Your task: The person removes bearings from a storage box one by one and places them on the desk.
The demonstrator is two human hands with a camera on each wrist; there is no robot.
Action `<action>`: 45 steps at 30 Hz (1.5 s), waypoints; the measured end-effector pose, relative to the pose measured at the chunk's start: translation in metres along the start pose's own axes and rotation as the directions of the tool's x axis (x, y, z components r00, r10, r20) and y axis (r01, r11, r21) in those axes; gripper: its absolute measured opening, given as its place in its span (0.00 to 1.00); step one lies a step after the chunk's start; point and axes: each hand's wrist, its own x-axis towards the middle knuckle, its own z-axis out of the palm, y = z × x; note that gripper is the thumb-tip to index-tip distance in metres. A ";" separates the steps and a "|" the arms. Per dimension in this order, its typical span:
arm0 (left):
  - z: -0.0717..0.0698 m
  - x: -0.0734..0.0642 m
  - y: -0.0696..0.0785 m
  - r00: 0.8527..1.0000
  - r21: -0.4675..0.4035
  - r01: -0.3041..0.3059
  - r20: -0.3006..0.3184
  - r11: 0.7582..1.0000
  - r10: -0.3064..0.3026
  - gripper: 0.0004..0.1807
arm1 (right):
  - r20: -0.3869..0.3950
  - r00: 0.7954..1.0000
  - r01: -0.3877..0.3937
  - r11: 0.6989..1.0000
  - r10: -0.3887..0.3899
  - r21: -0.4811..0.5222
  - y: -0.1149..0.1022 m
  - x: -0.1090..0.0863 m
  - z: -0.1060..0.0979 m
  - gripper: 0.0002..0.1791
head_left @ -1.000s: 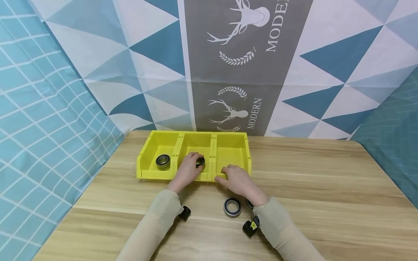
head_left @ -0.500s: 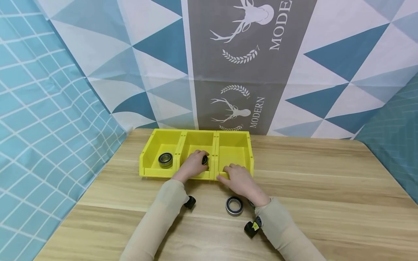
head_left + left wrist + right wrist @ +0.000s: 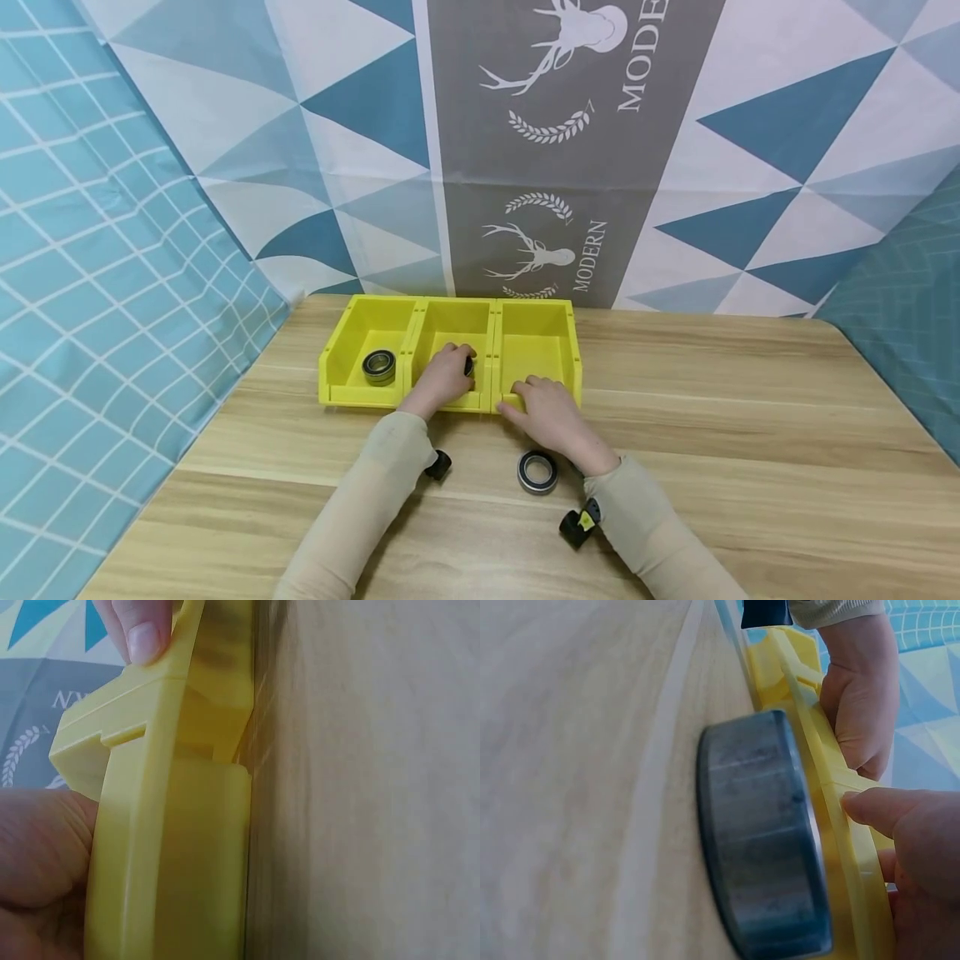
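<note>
In the head view my left hand reaches into the middle yellow bin and grips a ball bearing, mostly covered by the fingers. My right hand holds the low front wall of the right yellow bin, thumb outside and fingers over the rim. The right wrist view shows that thumb against the yellow edge. Stacked bearings sit in the left yellow bin. On the table, just short of the right hand, lies another bearing, flat.
The three bins stand joined side by side on a wooden table, near the patterned backdrop. A blue checked cloth hangs along the left. Black wrist cameras stick out from both sleeves.
The view shifts slightly. The left hand's bearing now shows less between the fingers. A second bearing, partly visible beside the right wrist earlier, is now hidden in the head view. The right hand stays put.
</note>
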 end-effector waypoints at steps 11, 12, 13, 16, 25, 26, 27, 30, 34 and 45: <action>0.005 -0.005 -0.007 0.996 -0.067 -0.015 -0.091 0.998 0.009 0.22 | 0.011 1.000 -0.009 1.000 0.009 -0.007 -0.001 0.000 0.002 0.26; 0.005 -0.005 -0.007 0.995 -0.063 -0.019 -0.097 0.998 0.013 0.22 | 0.010 1.000 -0.009 1.000 0.009 -0.009 0.000 0.000 0.002 0.26; 0.005 -0.006 -0.007 0.995 -0.060 -0.024 -0.101 0.998 0.018 0.21 | 0.009 1.000 -0.009 1.000 0.009 -0.009 0.000 0.000 0.002 0.26; 0.004 -0.007 -0.007 0.994 -0.056 -0.033 -0.105 0.998 0.027 0.21 | 0.011 1.000 -0.010 1.000 0.010 -0.008 0.000 0.000 0.002 0.26; 0.000 -0.009 -0.007 0.997 -0.061 -0.010 -0.072 0.998 0.005 0.23 | 0.000 1.000 -0.006 1.000 0.006 -0.002 0.000 -0.001 0.002 0.26; -0.001 -0.010 -0.007 0.998 -0.063 -0.011 -0.070 0.998 0.006 0.24 | -0.002 1.000 -0.004 1.000 0.004 -0.004 0.000 -0.001 0.002 0.26; -0.001 -0.010 -0.007 0.998 -0.067 -0.010 -0.067 0.998 0.005 0.24 | -0.004 1.000 -0.003 1.000 0.003 -0.005 0.000 -0.001 0.002 0.26; -0.003 -0.009 -0.008 0.998 -0.068 -0.006 -0.065 0.998 0.001 0.24 | -0.007 1.000 -0.001 1.000 0.001 -0.007 -0.001 -0.001 0.002 0.26; -0.005 -0.008 -0.009 0.998 -0.061 -0.001 -0.065 0.998 -0.003 0.24 | -0.004 1.000 -0.006 1.000 0.006 -0.005 -0.001 -0.001 0.001 0.27; -0.013 -0.014 -0.001 0.996 -0.038 0.006 -0.087 0.999 -0.009 0.23 | -0.005 1.000 -0.004 1.000 0.004 -0.011 0.000 -0.001 0.002 0.26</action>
